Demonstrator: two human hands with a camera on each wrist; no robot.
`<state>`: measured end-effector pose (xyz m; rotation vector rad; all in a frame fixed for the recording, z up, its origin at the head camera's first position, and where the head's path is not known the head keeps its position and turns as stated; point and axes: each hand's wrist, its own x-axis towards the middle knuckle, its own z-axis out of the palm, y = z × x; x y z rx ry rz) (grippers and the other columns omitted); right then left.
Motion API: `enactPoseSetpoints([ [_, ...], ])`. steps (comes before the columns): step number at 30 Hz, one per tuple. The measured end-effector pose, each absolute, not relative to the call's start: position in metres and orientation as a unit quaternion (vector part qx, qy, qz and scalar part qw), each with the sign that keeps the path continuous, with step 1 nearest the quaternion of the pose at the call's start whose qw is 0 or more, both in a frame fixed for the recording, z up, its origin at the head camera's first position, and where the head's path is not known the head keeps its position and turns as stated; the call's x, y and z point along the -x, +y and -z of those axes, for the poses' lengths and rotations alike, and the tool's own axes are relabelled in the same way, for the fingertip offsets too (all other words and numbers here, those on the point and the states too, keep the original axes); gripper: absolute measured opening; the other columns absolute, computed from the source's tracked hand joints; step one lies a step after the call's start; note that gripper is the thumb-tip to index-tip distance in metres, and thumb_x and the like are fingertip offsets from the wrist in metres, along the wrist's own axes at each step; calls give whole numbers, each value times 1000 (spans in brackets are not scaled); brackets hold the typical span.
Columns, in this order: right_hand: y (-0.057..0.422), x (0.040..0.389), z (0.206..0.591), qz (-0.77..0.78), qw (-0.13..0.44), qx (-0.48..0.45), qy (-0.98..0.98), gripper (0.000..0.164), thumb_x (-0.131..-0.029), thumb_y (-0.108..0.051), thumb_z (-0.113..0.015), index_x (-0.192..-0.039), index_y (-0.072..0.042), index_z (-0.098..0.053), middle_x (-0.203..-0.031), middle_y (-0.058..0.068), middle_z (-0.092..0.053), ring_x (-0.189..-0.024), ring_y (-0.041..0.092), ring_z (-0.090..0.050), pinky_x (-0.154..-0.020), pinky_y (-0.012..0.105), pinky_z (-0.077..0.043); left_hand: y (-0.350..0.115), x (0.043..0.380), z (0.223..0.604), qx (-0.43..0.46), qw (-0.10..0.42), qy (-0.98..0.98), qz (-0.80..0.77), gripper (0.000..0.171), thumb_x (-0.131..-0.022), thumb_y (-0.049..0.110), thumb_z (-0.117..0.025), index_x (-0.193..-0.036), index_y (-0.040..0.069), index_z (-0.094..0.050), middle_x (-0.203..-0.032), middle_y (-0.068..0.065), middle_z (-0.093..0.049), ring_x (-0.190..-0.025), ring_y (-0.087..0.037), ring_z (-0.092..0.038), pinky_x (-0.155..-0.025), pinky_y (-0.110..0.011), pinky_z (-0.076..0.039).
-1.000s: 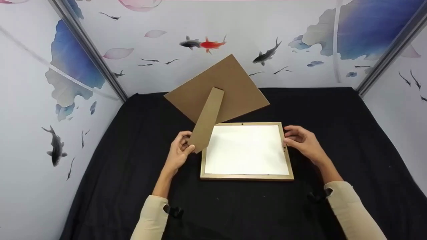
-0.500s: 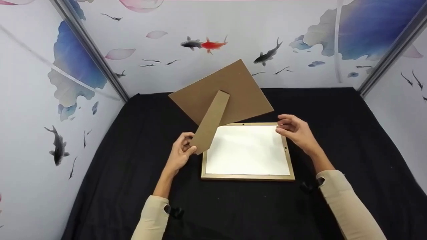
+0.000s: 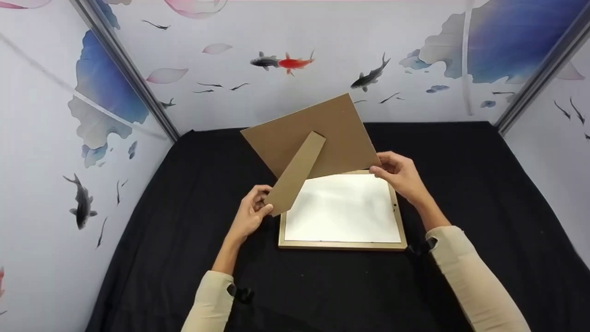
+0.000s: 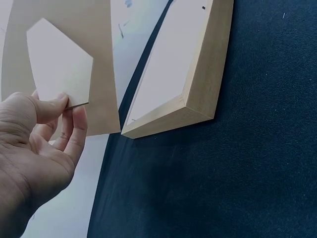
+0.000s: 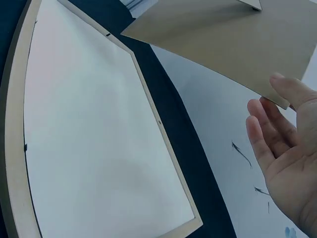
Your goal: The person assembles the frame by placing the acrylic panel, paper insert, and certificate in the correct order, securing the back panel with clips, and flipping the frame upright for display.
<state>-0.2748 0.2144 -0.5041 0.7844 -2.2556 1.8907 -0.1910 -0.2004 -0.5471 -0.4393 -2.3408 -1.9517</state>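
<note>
A brown picture frame backing board (image 3: 343, 117) hangs tilted above the table, its easel leg (image 3: 297, 175) swung out from its back. My left hand (image 3: 249, 216) pinches the free end of that leg between thumb and fingers, plainly seen in the left wrist view. At the board's lower right corner is my right hand (image 3: 402, 176); in the right wrist view its thumb lies on the board's face and fingers are behind the corner. Below lies a light wooden picture frame (image 3: 343, 246), back side up, with a white sheet (image 3: 343, 214) inside. The board covers its far left corner.
Black cloth (image 3: 332, 295) covers the table under the frame. White panels (image 3: 295, 27) painted with fish and leaves stand behind and at both sides, joined by metal posts (image 3: 133, 78). Small dark fittings (image 5: 108, 34) show on the frame's rim.
My right hand has come from the frame's right side up to the board's corner and taken hold of it. The board has lowered, shifted right and levelled somewhat; my left hand still holds the leg.
</note>
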Motion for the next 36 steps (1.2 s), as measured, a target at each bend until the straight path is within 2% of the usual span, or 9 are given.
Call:
enactPoseSetpoints([
  [3,209,268,496,-614,69,-260,-742,18,-93,12,-66,-111,12,-69,-94,29,-67,-79,26,-68,-72,25,-56,-200,190,546,139,30,-763,631,44,-90,-19,-62,-128,4,-57,-102,-14,-64,-84,-28,-62,-75,-62,-50],
  [7,205,259,489,-610,79,-251,-748,14,-93,12,-66,-106,15,-69,-89,30,-67,-77,14,-68,-71,24,-55,-200,191,544,134,44,-760,634,44,-91,-19,-60,-129,3,-58,-103,-14,-64,-87,-28,-61,-74,-51,-52],
  [10,207,258,500,-620,84,-236,-744,14,-93,11,-66,-106,13,-71,-89,28,-68,-77,18,-68,-72,25,-55,-198,192,543,128,51,-756,640,44,-93,-18,-58,-131,4,-58,-105,-14,-64,-91,-28,-61,-75,-40,-51],
  [13,209,259,514,-641,85,-213,-733,14,-94,9,-67,-106,11,-72,-89,28,-68,-78,24,-68,-73,27,-56,-195,193,544,122,53,-755,642,45,-95,-18,-56,-133,4,-57,-108,-14,-64,-95,-28,-61,-77,-36,-51],
  [22,214,246,536,-689,55,-146,-707,21,-95,-3,-70,-111,11,-70,-94,27,-67,-80,23,-68,-79,32,-57,-187,193,549,114,59,-751,648,47,-94,-20,-54,-135,2,-57,-111,-20,-61,-98,-33,-59,-80,-41,-50],
  [29,224,234,551,-711,17,-114,-694,29,-96,-8,-71,-115,14,-65,-93,20,-67,-82,20,-67,-82,32,-57,-173,182,520,130,53,-756,640,43,-92,-23,-53,-132,-9,-57,-107,-29,-59,-93,-38,-59,-76,-43,-49],
  [32,229,230,557,-727,-1,-99,-679,31,-96,-7,-71,-114,17,-63,-92,17,-66,-83,19,-68,-82,32,-57,-170,184,522,130,45,-757,639,42,-92,-23,-53,-133,-10,-57,-105,-28,-57,-87,-35,-58,-73,-41,-49],
  [36,236,223,566,-751,-35,-81,-655,33,-96,-7,-71,-112,20,-59,-91,13,-65,-84,19,-68,-82,32,-57,-166,184,523,128,41,-760,636,39,-94,-20,-55,-132,-11,-58,-99,-22,-54,-76,-28,-52,-66,-33,-46],
])
